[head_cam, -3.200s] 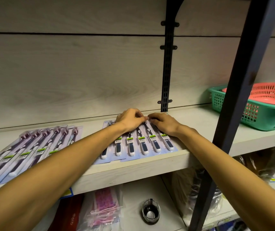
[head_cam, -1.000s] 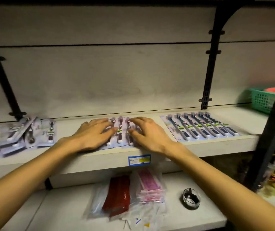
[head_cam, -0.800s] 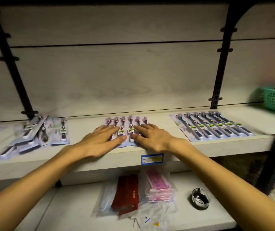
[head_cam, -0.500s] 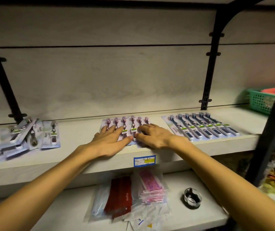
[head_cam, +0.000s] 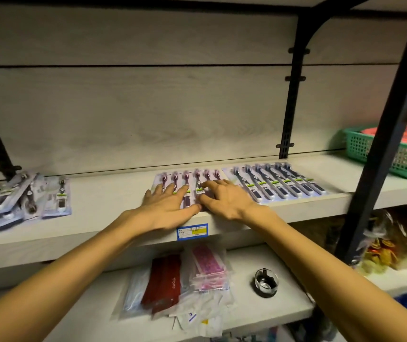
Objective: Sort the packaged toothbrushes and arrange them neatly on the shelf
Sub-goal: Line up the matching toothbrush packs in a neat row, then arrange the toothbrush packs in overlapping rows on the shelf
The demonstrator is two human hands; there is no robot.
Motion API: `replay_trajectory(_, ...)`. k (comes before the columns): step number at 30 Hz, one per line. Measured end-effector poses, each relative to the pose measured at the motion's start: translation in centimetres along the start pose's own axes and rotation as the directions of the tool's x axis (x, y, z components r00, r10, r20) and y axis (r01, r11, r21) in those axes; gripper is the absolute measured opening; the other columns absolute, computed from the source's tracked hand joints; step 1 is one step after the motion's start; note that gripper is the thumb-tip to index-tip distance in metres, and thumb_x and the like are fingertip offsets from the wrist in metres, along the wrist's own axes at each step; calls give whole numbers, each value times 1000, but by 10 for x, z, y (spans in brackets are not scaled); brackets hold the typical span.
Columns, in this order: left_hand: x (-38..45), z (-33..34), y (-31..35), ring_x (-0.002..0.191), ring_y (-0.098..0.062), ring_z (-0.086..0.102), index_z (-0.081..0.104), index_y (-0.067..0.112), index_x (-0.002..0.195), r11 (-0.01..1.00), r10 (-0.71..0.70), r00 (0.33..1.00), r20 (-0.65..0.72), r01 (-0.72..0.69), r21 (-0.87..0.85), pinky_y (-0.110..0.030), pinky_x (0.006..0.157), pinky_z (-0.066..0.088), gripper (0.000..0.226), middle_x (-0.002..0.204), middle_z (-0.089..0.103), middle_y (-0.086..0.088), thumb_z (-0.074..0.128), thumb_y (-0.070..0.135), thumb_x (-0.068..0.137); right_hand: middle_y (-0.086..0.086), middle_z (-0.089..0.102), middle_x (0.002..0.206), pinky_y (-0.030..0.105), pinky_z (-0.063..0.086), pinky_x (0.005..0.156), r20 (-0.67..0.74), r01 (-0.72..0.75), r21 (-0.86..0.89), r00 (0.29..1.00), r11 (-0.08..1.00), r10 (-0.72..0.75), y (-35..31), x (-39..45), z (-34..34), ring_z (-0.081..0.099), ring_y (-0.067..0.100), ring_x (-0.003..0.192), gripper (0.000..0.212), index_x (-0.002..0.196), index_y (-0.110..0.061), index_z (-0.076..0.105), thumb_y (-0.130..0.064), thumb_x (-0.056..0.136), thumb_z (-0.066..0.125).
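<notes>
Your shelf (head_cam: 113,206) runs left to right in front of you, and the toothbrush packs lie on it in three groups. On the right the blue-handled row (head_cam: 279,183) is fanned evenly, each pack's long axis running from the shelf's front edge back toward the wall. Touching its left side sits the purple-handled row (head_cam: 190,178), lying the same way, brush heads at the back. Well apart at the far left is the loose pile (head_cam: 19,196), its packs crossed at odd angles and overlapping; that looks like the part not yet sorted.

Both your hands lie flat on the purple-handled row. Your left hand (head_cam: 167,206) is spread over its left half, fingers straight and pointing to the wall, pressing rather than gripping. Your right hand (head_cam: 224,198) covers the right half, fingers only slightly bent, fingertips (head_cam: 203,185) on a pack's label; it grasps nothing either.

The loose pile lies off to your left, so your left hand is the nearer one for a reach there, and those packs will need turning to match the rows' front-to-back line
</notes>
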State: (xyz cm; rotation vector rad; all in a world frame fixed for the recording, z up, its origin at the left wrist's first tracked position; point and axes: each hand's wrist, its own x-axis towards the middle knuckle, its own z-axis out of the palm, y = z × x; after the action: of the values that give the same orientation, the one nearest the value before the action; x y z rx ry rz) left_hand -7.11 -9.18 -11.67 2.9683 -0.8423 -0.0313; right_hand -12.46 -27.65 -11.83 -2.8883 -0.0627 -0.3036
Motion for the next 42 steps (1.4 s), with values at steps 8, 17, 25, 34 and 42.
replay_trajectory(8, -13, 4, 7, 154, -30, -10, 6, 32, 161, 999, 6, 998, -62, -8, -32, -50, 125, 2, 88, 169, -3, -3, 23, 81, 89, 11, 62, 129, 38, 45, 94, -159, 48, 44, 986, 998, -41, 3, -6, 7, 56, 30, 117, 39, 125, -18, 60, -43, 100, 43)
replay_trajectory(17, -15, -14, -2, 152, -20, 17, 45, 27, 148, 741, 39, 998, 44, 1, -672, -40, 122, 21, 89, 166, 19, 6, 53, 55, 63, 12, 44, 153, 43, 32, 116, 95, 69, -147, 994, 987, -55, 2, 2, -5, 40, 30, 141, 50, 142, -17, 48, -42, 106, 25)
replay_trajectory(25, -38, -26, -89, 149, -11, 21, 31, 28, 155, 905, 52, 948, -314, -178, -386, -25, 118, 17, 58, 164, 26, 4, 48, 36, 100, 10, 47, 147, 46, 31, 113, -151, 62, -125, 985, 990, -81, -68, 21, -3, 38, 28, 138, 47, 139, -17, 53, -43, 103, 37)
replay_trajectory(34, -88, -59, -263, 129, -31, 47, 65, 23, 124, 949, -298, 794, -530, 306, -76, -45, 106, 35, 39, 139, 54, -6, 44, 44, 98, 8, 53, 145, 39, 43, 105, -40, 217, 138, 976, 966, -214, -210, 86, 47, 50, 29, 130, 49, 142, -21, 50, -44, 99, 49)
replay_trajectory(42, -92, -25, -340, 149, -20, 28, 41, 28, 149, 911, -331, 916, -226, 248, -330, -38, 120, 24, 49, 165, 25, 2, 17, 38, 108, 5, 53, 148, 42, 41, 109, -8, 173, 392, 983, 904, -185, -302, 125, 79, 52, 28, 130, 62, 146, -20, 47, -59, 99, 37)
